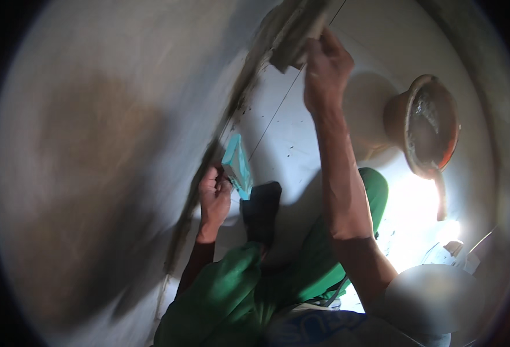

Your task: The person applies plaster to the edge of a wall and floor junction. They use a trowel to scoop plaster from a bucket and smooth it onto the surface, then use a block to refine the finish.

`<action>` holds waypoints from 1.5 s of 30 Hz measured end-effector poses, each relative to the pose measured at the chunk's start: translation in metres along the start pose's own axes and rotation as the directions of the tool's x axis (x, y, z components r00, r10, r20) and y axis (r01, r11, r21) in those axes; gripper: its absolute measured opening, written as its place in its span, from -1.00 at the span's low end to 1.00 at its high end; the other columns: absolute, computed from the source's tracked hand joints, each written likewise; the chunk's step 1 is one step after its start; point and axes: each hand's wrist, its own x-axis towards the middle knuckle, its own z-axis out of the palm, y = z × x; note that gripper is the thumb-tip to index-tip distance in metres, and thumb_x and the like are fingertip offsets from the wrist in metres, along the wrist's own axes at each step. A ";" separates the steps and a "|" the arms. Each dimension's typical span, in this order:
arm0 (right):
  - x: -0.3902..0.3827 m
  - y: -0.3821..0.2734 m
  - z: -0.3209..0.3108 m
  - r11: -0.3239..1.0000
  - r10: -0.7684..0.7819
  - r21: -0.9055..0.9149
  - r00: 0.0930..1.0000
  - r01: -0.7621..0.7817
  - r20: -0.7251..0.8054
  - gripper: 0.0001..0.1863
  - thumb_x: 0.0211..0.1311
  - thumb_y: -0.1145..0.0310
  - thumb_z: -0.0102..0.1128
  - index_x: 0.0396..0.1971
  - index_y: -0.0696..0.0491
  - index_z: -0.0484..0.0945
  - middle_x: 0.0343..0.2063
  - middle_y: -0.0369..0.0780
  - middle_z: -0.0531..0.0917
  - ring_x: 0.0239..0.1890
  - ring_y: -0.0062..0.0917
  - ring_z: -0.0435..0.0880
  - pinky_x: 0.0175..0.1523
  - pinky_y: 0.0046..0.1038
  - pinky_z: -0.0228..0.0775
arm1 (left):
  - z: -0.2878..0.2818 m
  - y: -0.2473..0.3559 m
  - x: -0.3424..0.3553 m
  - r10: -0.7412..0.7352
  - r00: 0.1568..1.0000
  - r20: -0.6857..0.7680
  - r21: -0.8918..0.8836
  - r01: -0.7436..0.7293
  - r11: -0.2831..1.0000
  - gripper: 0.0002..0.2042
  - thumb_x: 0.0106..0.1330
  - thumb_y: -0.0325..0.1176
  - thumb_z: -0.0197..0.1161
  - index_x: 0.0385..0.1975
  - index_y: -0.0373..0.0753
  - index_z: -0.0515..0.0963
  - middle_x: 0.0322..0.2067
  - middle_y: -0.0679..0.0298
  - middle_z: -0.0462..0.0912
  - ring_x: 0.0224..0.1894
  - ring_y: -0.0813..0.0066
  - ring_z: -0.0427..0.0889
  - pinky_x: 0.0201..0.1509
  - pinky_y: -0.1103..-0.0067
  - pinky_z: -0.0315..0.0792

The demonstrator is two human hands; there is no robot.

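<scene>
My left hand (pixel 213 196), low beside the wall, has its fingers closed on a turquoise block-shaped tool (pixel 236 165) with a pale side, perhaps a float. Higher up and to the right, my right hand (pixel 328 72) grips a grey, flat, rough object (pixel 292 37), blurred and partly cut off by the top of the picture, along the dark strip (pixel 243 87) where wall and white floor meet. What exactly this object is, I cannot tell. A thin dark line runs across the white floor (pixel 281 127) between my two hands.
A plastered wall (pixel 93 144) fills the left side. Right of my right arm sits a brownish bucket (pixel 405 110) with wet grey material. A pale round object (pixel 431 289) is at lower right. My green-clad legs (pixel 232 289) and dark shoe (pixel 260 208) are below, near bright glare and small scraps.
</scene>
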 end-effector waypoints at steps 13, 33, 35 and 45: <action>0.198 0.084 -0.114 0.969 0.049 -0.246 0.994 -0.023 0.102 -0.69 0.37 0.45 0.13 -0.01 0.30 0.66 -0.38 -0.31 0.63 -0.37 -0.61 0.57 -0.27 -0.51 0.41 | 0.011 0.003 -0.004 -0.030 0.998 0.061 -0.019 0.031 0.999 -0.73 0.53 -0.58 0.00 0.12 -0.36 0.54 -0.11 0.36 0.64 -0.07 0.69 0.55 0.06 0.65 0.44; 0.253 0.134 -0.099 0.562 -0.338 -0.580 0.803 0.590 0.491 -0.90 0.19 0.38 0.28 -0.39 0.06 0.72 -0.42 -0.19 0.75 -0.39 -0.38 0.78 -0.27 -0.31 0.60 | -0.005 0.014 -0.007 -0.146 0.986 0.085 0.030 0.144 0.989 -0.75 0.54 -0.56 0.06 0.13 -0.37 0.53 -0.02 0.30 0.66 0.04 0.60 0.56 0.20 0.57 0.41; 0.191 0.111 -0.054 0.950 0.088 -0.311 0.968 -0.011 0.236 -0.67 0.33 0.35 0.20 -0.10 0.29 0.73 -0.43 -0.35 0.63 -0.43 -0.69 0.50 -0.33 -0.49 0.42 | -0.009 0.022 -0.011 -0.165 0.985 0.049 0.062 0.161 0.985 -0.76 0.54 -0.56 0.06 0.12 -0.36 0.54 -0.03 0.31 0.66 0.04 0.61 0.56 0.20 0.58 0.41; 0.035 0.121 -0.022 0.906 0.016 -0.421 0.992 0.037 0.122 -0.60 0.36 0.24 0.19 -0.07 0.31 0.68 -0.49 -0.27 0.69 -0.43 -0.69 0.55 -0.28 -0.47 0.48 | -0.001 0.005 -0.012 -0.082 0.994 0.069 -0.100 0.089 0.991 -0.73 0.49 -0.60 0.06 0.12 -0.37 0.54 -0.05 0.34 0.67 -0.01 0.62 0.56 0.17 0.60 0.42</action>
